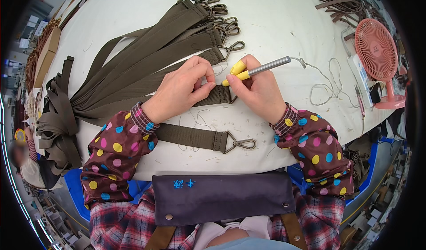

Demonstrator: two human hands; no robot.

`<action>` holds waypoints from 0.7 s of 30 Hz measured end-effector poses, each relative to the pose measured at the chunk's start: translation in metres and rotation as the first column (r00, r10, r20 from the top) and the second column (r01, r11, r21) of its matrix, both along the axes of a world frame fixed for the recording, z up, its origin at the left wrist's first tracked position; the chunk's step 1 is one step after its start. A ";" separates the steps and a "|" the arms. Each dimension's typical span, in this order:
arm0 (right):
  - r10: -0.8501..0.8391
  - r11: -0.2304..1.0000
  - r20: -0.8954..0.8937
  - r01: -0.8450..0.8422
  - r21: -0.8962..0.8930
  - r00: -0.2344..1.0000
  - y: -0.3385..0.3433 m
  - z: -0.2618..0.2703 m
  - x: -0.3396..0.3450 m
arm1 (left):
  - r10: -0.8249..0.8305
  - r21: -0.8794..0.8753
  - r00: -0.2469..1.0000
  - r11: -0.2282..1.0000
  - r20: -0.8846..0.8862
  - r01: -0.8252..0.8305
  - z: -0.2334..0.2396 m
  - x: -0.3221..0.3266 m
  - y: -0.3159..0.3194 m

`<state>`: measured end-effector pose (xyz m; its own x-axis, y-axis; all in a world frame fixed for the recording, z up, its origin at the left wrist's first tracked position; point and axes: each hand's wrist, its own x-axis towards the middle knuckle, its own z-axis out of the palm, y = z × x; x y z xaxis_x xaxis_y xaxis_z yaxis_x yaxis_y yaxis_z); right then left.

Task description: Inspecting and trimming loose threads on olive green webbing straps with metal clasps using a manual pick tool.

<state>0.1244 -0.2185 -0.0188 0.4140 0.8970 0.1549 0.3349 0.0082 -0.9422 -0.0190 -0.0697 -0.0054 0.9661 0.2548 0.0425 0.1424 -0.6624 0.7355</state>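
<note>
My right hand (254, 90) holds a yellow and grey pen-shaped tool (256, 70) with a cord at its rear, its tip at the stitched end of an olive webbing strap (218, 95). Yellow wrapping covers one of its fingers. Thumb and fingertips of my left hand (188, 86) are pinched together at the same strap end; whether they grip a thread is too small to tell. Nearer me lies another strap end (189, 137) with a metal swivel hook (245, 144). Beyond my hands, a fanned bundle of straps (156, 43) ends in several metal hooks (229, 27).
A pink fan (376, 50) stands at the right beside a white power strip (361, 80) and small thread snips (360, 100). The tool's cord (332, 83) loops nearby. Gathered straps (58, 126) hang over the left edge. Another person (33, 170) is at far left.
</note>
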 end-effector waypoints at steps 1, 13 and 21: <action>0.000 1.000 0.000 0.000 0.000 1.000 0.000 0.000 0.000 | -0.001 -0.001 1.000 1.000 0.001 0.001 0.000 0.000 0.000; -0.018 1.000 0.038 0.018 0.009 0.999 0.000 -0.003 0.000 | 0.029 -0.002 0.999 1.000 0.025 -0.029 0.003 -0.001 0.002; -0.090 0.966 -0.152 0.124 0.229 0.984 -0.003 0.004 0.002 | 0.006 0.398 0.992 0.916 -0.128 0.046 0.024 -0.011 -0.003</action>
<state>0.1262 -0.2215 -0.0150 0.5379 0.7910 0.2914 0.2117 0.2078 -0.9550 -0.0300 -0.0729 0.0187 0.9749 0.2219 0.0162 0.1986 -0.9005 0.3868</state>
